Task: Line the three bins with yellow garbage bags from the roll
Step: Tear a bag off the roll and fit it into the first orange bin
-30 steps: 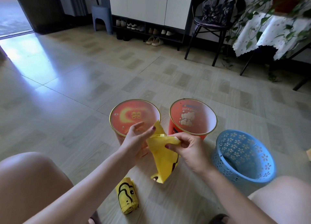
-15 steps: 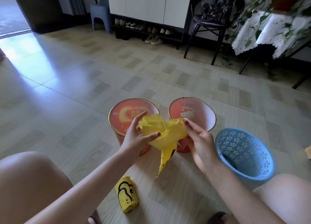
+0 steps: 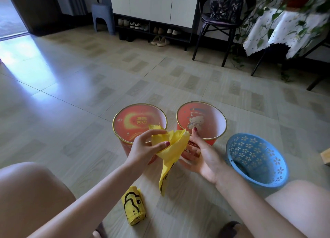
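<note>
Tiled floor [image 3: 71,94] mid-frame: two red bins [image 3: 140,120], one blue basket [image 3: 257,159], one roll [image 3: 134,205]; left hand [image 3: 142,150] and right hand [image 3: 205,153] both pinch one yellow bag [image 3: 171,148].

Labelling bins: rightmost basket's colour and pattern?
Blue basket, walls pierced with flower cutouts; head view.

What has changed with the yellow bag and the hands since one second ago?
The left hand and right hand have worked the top of the yellow bag open; it was folded flat, now it is spread and crumpled between them. Both still hold it. The roll and three bins stayed put.
</note>
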